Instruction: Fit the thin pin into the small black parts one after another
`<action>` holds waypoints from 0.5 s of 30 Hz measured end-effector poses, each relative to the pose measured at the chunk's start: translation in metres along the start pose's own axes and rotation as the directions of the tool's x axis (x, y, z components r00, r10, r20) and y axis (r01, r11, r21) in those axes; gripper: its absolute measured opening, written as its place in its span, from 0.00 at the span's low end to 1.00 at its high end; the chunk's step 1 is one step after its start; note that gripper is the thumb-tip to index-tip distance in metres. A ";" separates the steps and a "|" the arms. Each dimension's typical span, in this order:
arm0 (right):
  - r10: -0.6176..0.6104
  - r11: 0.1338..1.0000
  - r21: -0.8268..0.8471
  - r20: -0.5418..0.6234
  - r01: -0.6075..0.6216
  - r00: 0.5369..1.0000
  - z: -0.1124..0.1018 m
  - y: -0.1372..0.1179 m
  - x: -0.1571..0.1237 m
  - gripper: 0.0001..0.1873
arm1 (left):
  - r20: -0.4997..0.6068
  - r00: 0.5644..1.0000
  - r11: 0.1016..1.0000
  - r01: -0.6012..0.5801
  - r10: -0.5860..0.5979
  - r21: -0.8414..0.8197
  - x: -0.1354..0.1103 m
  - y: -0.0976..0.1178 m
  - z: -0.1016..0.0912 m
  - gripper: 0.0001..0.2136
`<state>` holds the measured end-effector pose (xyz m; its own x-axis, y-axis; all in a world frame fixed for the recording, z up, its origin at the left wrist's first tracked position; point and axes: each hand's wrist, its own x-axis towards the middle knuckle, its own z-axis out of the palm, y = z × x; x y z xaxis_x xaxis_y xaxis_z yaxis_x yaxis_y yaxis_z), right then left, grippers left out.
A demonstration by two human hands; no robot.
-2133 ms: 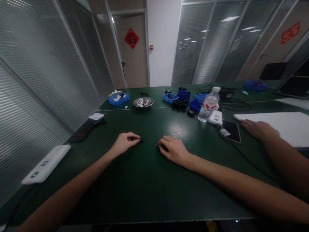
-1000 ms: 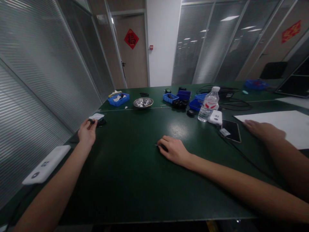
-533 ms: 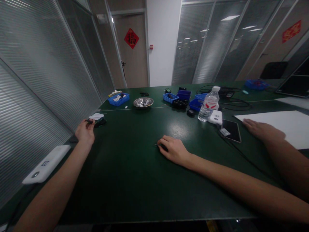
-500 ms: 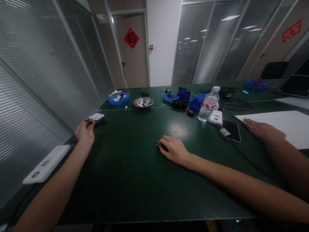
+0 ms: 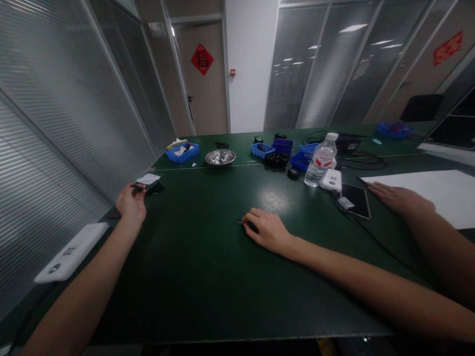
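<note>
At the far left of the table, my left hand (image 5: 131,202) pinches a small dark piece (image 5: 138,187), too small to make out. Just beyond those fingers are a white paper slip (image 5: 149,179) and a dark bundle (image 5: 155,188) on the green table (image 5: 193,277). Nearer the middle, my right hand (image 5: 265,228) rests on the tabletop, its fingers closed round a small tool with a black handle (image 5: 252,226). A thin metal tip points left from the tool; the rest of it is hidden in the palm.
A metal bowl (image 5: 220,157) and a blue tray (image 5: 182,152) stand farther back. Right of centre are a water bottle (image 5: 321,160), a white power bank (image 5: 331,180) and a phone (image 5: 355,200). Another person's hand (image 5: 403,200) lies on a white sheet (image 5: 456,193). A white device (image 5: 72,251) sits left.
The other person's hand has slid slightly left, to the edge of the white sheet. My two hands stay almost where they were.
</note>
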<state>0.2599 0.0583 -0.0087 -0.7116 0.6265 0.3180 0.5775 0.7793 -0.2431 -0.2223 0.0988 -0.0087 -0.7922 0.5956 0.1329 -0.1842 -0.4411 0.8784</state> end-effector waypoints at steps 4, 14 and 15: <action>-0.002 1.000 0.006 0.005 0.002 1.000 -0.001 0.000 0.000 0.10 | -0.080 0.997 0.998 0.011 -0.017 -0.068 -0.005 0.003 0.002 0.07; -0.009 1.000 0.001 0.001 0.009 1.000 -0.001 0.000 0.001 0.10 | -0.128 0.992 0.996 0.000 -0.012 -0.087 -0.006 0.004 0.005 0.08; -0.008 1.000 0.003 0.003 0.008 1.000 -0.001 0.000 0.001 0.10 | -0.126 0.992 0.996 -0.001 -0.010 -0.086 -0.006 0.004 0.005 0.08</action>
<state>0.2595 0.0589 -0.0071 -0.7173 0.6202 0.3175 0.5704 0.7844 -0.2437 -0.2149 0.0969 -0.0039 -0.8573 0.5108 0.0649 -0.2332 -0.4976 0.8354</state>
